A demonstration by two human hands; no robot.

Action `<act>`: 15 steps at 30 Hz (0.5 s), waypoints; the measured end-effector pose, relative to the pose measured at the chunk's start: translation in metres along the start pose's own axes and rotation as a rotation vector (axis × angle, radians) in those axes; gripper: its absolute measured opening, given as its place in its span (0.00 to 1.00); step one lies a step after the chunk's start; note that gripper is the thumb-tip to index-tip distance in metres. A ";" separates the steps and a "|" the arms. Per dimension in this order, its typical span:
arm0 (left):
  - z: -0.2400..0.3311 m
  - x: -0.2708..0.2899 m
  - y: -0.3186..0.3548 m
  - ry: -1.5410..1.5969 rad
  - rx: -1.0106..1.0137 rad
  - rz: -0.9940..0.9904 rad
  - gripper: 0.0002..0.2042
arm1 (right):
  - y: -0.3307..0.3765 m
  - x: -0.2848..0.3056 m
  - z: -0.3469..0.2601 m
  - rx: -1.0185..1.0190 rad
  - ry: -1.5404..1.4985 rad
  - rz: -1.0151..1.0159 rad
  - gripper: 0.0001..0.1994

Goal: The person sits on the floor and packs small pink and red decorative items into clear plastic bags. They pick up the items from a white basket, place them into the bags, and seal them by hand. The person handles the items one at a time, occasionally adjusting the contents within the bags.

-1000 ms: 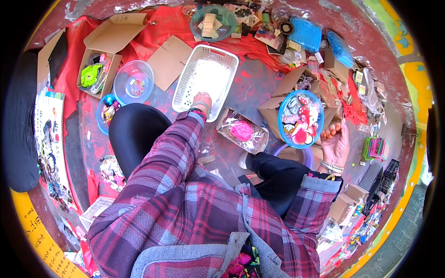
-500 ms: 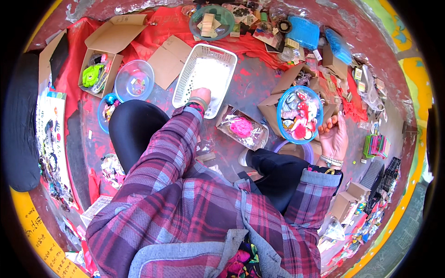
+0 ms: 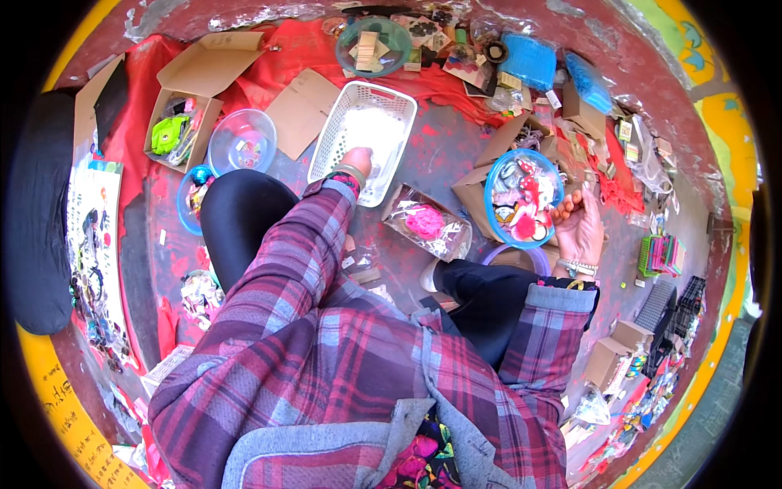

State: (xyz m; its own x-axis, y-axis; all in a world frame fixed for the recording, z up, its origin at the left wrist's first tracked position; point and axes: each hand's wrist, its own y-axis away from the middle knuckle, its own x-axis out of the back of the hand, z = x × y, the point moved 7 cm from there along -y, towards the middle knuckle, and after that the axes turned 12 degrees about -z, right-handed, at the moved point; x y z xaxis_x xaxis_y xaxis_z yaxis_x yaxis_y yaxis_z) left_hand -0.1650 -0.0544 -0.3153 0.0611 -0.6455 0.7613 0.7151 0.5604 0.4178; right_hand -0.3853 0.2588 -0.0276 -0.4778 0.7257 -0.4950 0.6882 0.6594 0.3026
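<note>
- Hands well apart; left hand (image 3: 357, 160) curled at the near end of a white, perforated plastic basket (image 3: 328, 132), knuckles up; cannot tell whether it grips anything
- Right hand (image 3: 580, 226) palm up, fingers loosely bent, just beside a round blue-rimmed plastic basin (image 3: 490, 191) of red-and-white soft-looking pieces (image 3: 531, 200); cannot tell if fingertips touch the rim
- Basket looks light, thin-walled, slightly flexible; best hold likely the rolled rim, either long side
- Basin probably light too, smooth, apt to slip; rim the surest grip, kept level, as pieces heap high
- Between the hands, a bright pink bundle (image 3: 424, 221) amid clear wrapping, likely soft, crinkly
- Beneath, grey floor (image 3: 440, 163) with red patches; beyond left hand, flat brown cardboard (image 3: 301, 114) and rumpled red cloth (image 3: 281, 41)
- Farther off, scuffed dark-red wall (image 3: 554, 24) curving round
</note>
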 end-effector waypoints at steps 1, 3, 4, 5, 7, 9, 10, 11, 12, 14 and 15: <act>0.000 -0.005 0.000 -0.001 0.033 -0.062 0.10 | 0.000 0.004 0.002 -0.006 -0.004 0.009 0.12; -0.007 -0.009 -0.004 -0.004 0.099 -0.125 0.10 | -0.003 0.009 0.004 -0.023 0.004 0.003 0.12; -0.011 -0.014 -0.007 -0.001 0.134 -0.132 0.10 | -0.003 0.006 0.006 -0.040 -0.001 -0.037 0.12; 0.005 -0.002 0.000 -0.020 0.106 -0.144 0.10 | -0.003 0.005 0.005 -0.024 0.012 -0.046 0.12; 0.009 0.000 -0.004 -0.109 0.047 -0.058 0.09 | -0.003 -0.001 0.006 -0.018 0.019 -0.072 0.12; 0.018 0.012 0.003 -0.155 0.044 -0.060 0.09 | -0.001 -0.007 0.007 -0.025 0.004 -0.058 0.12; 0.024 0.018 0.008 -0.167 0.054 -0.063 0.09 | -0.001 -0.008 0.006 -0.028 0.003 -0.057 0.12; 0.022 0.019 0.009 -0.159 0.065 -0.052 0.09 | -0.002 -0.010 0.006 -0.029 0.004 -0.060 0.12; 0.018 0.018 0.008 -0.151 0.076 -0.042 0.09 | -0.002 -0.011 0.006 -0.031 0.006 -0.062 0.12; 0.014 0.015 0.009 -0.104 0.093 -0.049 0.09 | -0.002 -0.013 0.005 -0.034 0.016 -0.060 0.12; 0.011 0.015 0.009 -0.069 0.102 -0.063 0.10 | -0.002 -0.015 0.005 -0.038 0.022 -0.061 0.12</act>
State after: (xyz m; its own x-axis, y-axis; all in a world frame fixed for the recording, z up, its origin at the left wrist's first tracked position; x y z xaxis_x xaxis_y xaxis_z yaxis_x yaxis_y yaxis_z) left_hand -0.1648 -0.0535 -0.2945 -0.0318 -0.6457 0.7629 0.6416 0.5720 0.5109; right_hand -0.3769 0.2452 -0.0252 -0.5302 0.6881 -0.4955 0.6367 0.7090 0.3033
